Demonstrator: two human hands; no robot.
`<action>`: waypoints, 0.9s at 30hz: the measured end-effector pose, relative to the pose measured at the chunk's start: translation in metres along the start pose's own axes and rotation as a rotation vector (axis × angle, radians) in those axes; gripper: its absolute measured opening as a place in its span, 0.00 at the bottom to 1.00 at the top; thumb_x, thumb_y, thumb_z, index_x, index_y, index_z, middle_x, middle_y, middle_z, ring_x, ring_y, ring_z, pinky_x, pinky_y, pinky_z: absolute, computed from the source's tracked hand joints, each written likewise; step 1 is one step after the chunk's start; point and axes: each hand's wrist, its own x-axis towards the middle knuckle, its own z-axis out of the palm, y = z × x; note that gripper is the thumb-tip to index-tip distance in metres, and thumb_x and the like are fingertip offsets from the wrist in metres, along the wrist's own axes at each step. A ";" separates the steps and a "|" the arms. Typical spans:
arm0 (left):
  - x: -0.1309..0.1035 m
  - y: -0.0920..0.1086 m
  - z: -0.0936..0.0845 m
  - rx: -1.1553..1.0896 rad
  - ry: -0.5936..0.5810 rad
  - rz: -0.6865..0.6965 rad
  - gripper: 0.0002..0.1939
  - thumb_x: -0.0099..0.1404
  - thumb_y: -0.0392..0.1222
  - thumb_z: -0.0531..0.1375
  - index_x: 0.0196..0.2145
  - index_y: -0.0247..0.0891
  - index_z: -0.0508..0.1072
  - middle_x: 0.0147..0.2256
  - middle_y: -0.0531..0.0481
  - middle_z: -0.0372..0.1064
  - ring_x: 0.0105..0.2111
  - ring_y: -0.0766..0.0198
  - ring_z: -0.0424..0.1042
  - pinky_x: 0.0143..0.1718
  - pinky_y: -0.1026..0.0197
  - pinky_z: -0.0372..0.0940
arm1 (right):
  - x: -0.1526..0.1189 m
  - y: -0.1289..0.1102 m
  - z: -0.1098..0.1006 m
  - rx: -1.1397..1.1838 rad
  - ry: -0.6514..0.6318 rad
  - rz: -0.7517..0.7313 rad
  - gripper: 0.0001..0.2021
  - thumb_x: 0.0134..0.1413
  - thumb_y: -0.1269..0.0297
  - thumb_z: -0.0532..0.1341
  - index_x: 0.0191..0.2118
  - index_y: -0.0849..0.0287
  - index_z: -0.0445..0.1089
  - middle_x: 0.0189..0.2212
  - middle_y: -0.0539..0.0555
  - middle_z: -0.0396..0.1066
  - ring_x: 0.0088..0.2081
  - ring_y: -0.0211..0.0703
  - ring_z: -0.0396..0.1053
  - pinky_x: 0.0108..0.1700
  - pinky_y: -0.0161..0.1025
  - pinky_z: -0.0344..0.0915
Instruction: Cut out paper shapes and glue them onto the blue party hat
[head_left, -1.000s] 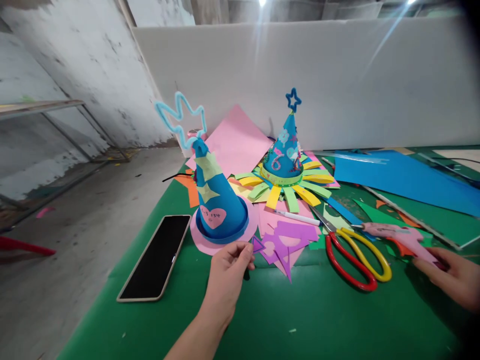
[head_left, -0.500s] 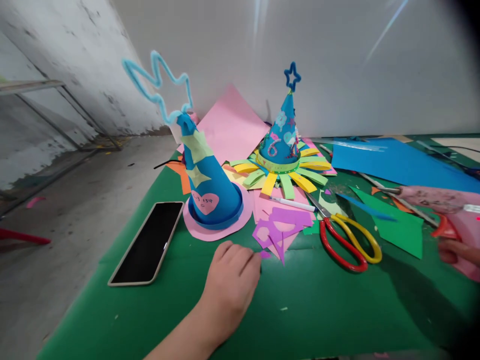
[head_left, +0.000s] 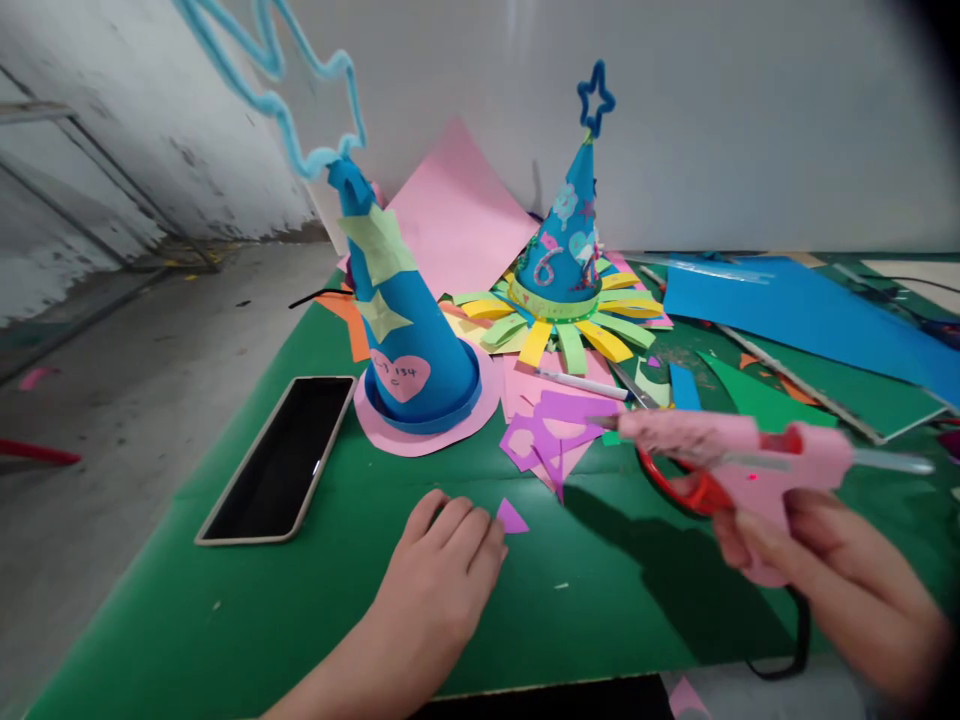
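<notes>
A pink hot glue gun (head_left: 697,435) is gripped by its handle in my right hand (head_left: 832,560), nozzle pointing left, with a glue stick jutting from its back. Behind it, red-handled scissors (head_left: 658,478) are partly covered. My left hand (head_left: 442,590) rests on the table with its fingers curled down and together; the fingertips are hidden. Right beside those fingers is a small purple paper triangle (head_left: 512,517). A blue cone hat (head_left: 416,345) with a pink brim, paper stars and a heart stands just beyond my left hand.
A phone (head_left: 277,465) lies at left on the green table (head_left: 337,610). Farther back stands a second blue cone hat (head_left: 562,250) with a yellow-green fringe. Purple paper scraps (head_left: 574,408), a white pen (head_left: 581,384), a blue sheet (head_left: 787,305) and green paper (head_left: 757,395) lie about.
My right hand has brought the glue gun leftward from the right edge, over the scissors. The purple triangle beside my left hand shows more fully. The view has shifted slightly.
</notes>
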 end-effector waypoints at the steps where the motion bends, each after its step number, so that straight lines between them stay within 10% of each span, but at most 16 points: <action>1: -0.001 0.000 0.000 -0.002 0.009 -0.011 0.13 0.64 0.34 0.48 0.34 0.37 0.72 0.31 0.49 0.70 0.35 0.59 0.66 0.42 0.53 0.54 | -0.005 -0.002 0.007 0.020 -0.115 -0.010 0.12 0.50 0.52 0.54 0.28 0.53 0.68 0.22 0.56 0.69 0.24 0.45 0.68 0.23 0.36 0.67; 8: -0.014 0.004 0.010 -0.075 0.144 -0.095 0.15 0.64 0.37 0.46 0.34 0.37 0.72 0.31 0.48 0.71 0.35 0.58 0.64 0.44 0.51 0.51 | -0.023 -0.005 0.035 -0.061 -0.418 -0.184 0.19 0.51 0.61 0.55 0.50 0.50 0.60 0.35 0.54 0.72 0.32 0.45 0.70 0.30 0.35 0.70; 27: -0.013 0.004 0.008 -0.073 0.064 -0.147 0.10 0.61 0.40 0.52 0.34 0.38 0.73 0.30 0.51 0.70 0.35 0.58 0.64 0.43 0.52 0.52 | -0.014 -0.035 0.035 -0.384 -0.493 -0.486 0.22 0.55 0.62 0.51 0.56 0.57 0.50 0.41 0.56 0.71 0.39 0.44 0.71 0.35 0.30 0.69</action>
